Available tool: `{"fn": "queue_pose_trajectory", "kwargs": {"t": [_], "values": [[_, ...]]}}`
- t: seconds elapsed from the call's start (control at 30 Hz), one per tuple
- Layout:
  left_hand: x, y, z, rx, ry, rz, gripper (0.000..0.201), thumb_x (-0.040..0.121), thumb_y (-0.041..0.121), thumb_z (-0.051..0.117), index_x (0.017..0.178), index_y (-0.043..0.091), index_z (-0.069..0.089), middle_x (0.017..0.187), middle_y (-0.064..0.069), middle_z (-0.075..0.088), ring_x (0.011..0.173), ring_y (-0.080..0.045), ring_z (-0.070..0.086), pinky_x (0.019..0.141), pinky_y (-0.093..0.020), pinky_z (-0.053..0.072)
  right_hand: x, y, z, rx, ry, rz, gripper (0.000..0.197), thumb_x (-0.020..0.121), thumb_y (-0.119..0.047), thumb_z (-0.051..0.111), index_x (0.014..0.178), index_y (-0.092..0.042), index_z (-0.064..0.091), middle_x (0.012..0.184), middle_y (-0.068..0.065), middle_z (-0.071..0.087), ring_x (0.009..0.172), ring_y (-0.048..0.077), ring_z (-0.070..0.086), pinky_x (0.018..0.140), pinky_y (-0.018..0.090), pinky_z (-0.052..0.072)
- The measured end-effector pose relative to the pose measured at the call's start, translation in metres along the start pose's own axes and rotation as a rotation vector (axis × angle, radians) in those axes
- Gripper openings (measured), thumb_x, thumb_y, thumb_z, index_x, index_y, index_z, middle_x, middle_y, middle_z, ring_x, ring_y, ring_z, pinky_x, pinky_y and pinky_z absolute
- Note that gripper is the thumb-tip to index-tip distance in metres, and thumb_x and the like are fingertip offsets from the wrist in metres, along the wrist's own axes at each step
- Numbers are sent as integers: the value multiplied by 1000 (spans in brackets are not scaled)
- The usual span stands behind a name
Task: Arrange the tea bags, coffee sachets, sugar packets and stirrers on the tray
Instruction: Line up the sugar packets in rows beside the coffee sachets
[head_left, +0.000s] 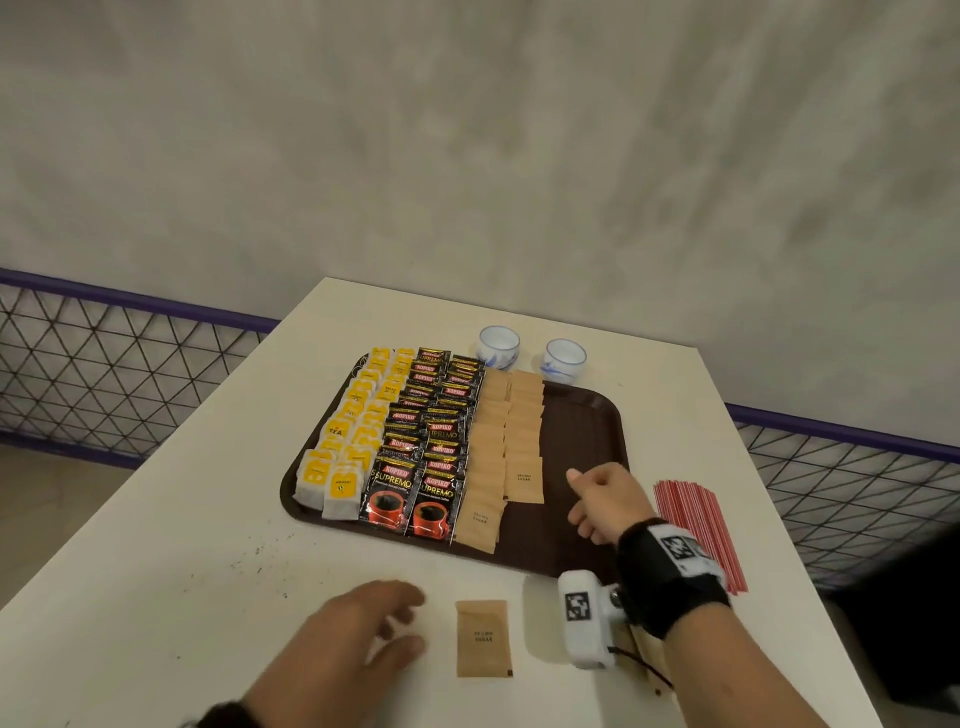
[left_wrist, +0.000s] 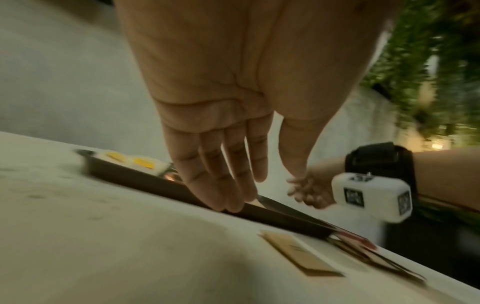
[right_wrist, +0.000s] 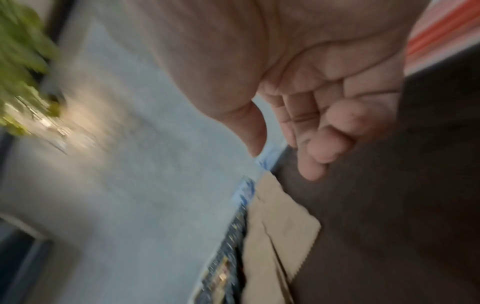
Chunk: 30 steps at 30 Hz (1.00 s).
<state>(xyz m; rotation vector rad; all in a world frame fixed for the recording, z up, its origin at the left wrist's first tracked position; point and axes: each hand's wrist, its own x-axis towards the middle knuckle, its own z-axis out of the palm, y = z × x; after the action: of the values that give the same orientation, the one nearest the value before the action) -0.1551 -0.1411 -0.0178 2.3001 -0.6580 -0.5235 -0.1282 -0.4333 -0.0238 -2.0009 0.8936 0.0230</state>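
- Dark brown plastic tray (head_left: 587, 415): yellow tea bags (head_left: 358, 415), black coffee sachets (head_left: 431, 441), kraft sugar packets (head_left: 506, 441) in rows.
- Left: one kraft sugar packet (head_left: 483, 638) near tabletop (head_left: 156, 571) front edge; red-white stirrers (head_left: 696, 530) at right edge.
- Left hand (head_left: 358, 644) spread, empty; right hand (head_left: 602, 501) loosely curled, empty.

Motion blur is smearing the coffee sachets (right_wrist: 228, 257) in the right wrist view; the right hand (head_left: 602, 501) is hiding part of the tray (head_left: 582, 415), the stirrers (head_left: 696, 530) partly behind its wristband.
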Motion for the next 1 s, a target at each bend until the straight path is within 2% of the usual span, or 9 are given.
{"fn": "queue_pose_trajectory", "kwargs": {"t": [0.1,0.2,0.37,0.5,0.6,0.67,0.7,0.87,1.0], "values": [[29,22,24,153,-117,68,49,87,40,60,132,39,40,132,19,44,116,0,43,99,-17,39,-35,14,-44,38,38,-108,15,95,-30,57,96,-16,54,73,10,68,53,17,54,48,25,39],[50,34,44,362,-197,108,71,84,42,62,143,26,27,143,9,34,129,-14,32,110,-30,30,-71,44,-80,-80,101,-124,14,91,-31,61,89,-18,57,73,6,69,64,18,61,63,33,48],[62,45,58,514,-259,80,63,83,37,63,137,22,35,135,3,40,122,-18,36,108,-33,33,-102,94,-94,-386,58,29,23,85,-38,68,97,-23,56,84,-5,62,80,12,59,75,29,45],[58,56,57,450,-377,0,30,86,25,60,114,18,50,105,1,56,95,-18,52,91,-33,48,-109,100,-79,-469,-53,32,40,85,-42,67,114,-28,44,108,-8,49,98,10,50,84,23,39],[49,61,54,281,-281,13,9,90,19,51,98,17,56,93,1,60,84,-16,58,79,-28,53,-104,95,-61,-514,-73,-38,40,85,-40,66,117,-24,48,109,-5,42,97,11,49,83,22,38],[39,64,51,-9,-188,-10,14,91,9,50,100,14,60,93,3,62,75,-11,59,64,-16,51,-99,94,-52,-523,-53,-61,34,83,-34,68,109,-22,51,109,-3,48,96,13,54,87,24,45],[34,66,50,-171,-151,-18,17,91,5,52,101,15,62,95,2,64,73,-13,62,60,-17,51,-96,94,-50,-519,-53,-55,31,81,-32,70,104,-22,52,109,-2,52,97,14,56,90,26,47],[11,81,39,-688,-67,8,27,84,-5,61,105,12,66,103,-14,64,81,-20,68,61,-29,57,-99,101,-58,-499,-22,-74,10,89,-18,61,89,-22,52,93,-5,61,83,14,55,74,22,43],[2,98,32,-781,-29,64,34,83,-9,60,108,13,66,99,-8,69,85,-24,70,63,-28,58,-112,109,-85,-82,-85,-209,7,83,-4,68,85,-8,62,72,0,60,65,13,54,61,27,49]]}}
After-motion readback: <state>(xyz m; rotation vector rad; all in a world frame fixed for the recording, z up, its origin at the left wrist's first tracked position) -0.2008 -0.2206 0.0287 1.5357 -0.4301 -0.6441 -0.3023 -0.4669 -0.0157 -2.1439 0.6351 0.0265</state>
